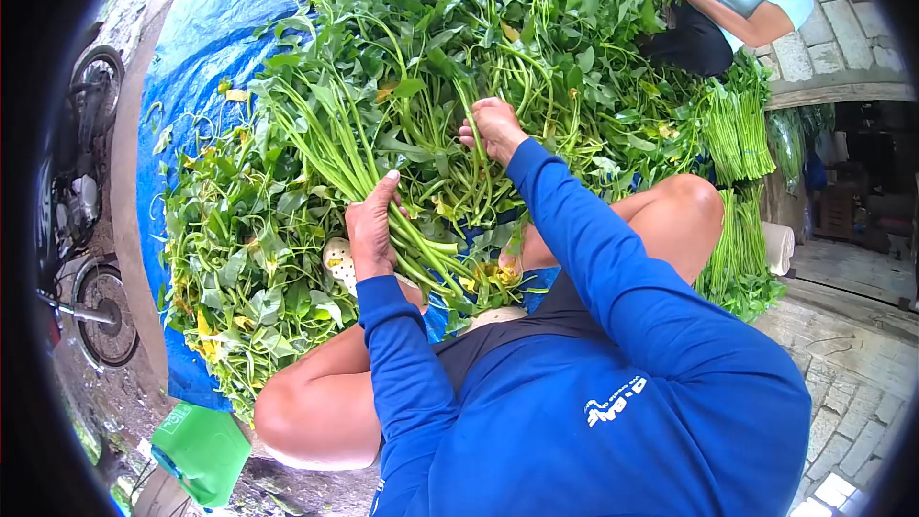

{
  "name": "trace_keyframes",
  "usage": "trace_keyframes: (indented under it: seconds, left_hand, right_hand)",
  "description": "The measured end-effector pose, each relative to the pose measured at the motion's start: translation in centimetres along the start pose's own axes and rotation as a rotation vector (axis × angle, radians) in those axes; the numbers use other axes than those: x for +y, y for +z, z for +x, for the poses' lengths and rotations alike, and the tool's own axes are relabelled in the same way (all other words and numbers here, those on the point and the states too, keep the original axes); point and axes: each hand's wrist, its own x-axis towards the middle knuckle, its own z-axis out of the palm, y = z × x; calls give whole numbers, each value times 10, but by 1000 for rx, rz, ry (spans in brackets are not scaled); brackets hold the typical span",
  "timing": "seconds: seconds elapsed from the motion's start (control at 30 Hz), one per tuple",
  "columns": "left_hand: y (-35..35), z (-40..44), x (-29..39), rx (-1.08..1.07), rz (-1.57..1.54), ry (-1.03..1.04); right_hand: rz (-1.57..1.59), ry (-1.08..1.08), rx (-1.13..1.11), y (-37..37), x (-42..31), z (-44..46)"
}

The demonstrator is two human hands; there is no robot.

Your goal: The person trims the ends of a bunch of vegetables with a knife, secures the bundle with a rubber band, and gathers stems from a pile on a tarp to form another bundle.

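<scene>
The left hand grasps a stem bunch well inside the left edge of the tarp; the right hand pinches a stem over the heap. A light grip should limit bruising.

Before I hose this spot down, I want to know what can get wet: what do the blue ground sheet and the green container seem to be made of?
Blue sheet: likely plastic tarpaulin, slightly glossy; it shows crisp creases and bright highlights.
Green container: probably smooth plastic, given its even color and soft sheen.
</scene>
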Motion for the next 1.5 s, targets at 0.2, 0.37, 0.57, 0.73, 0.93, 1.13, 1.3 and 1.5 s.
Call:
trace_keyframes:
  seconds: [0.2, 0.37, 0.57, 0.73, 0.93, 1.13, 1.3, 1.5]
  left_hand:
    - [-8, 3, -18, -27, -38, -49]
    - [-14, 10, -34, -36, -76, -60]
    - [-26, 14, -45, -84, -143, -133]
    - [-28, 13, -56, -71, -150, -144]
    - [-32, 11, -61, -91, -111, -128]
    - [-35, 8, -65, -137, -133, 4]
    - [-36, -1, -55, -156, -135, 30]
    - [-35, -1, -13, 36, -21, 35]
  right_hand:
    - [-77, 56, -326, -25, -27, -27]
    - [-262, 23, -372, -37, -36, -48]
    - [-294, -142, -327, -34, -29, -92]
    - [-476, -672, -91, -6, -18, -134]
    - [-782, -832, -149, 57, -9, -93]
    - [-1099, -831, -721, 87, 39, -55]
    - [-499, -279, -547, 87, 40, -78]
    - [-868, -372, 311, -1, 45, -4]
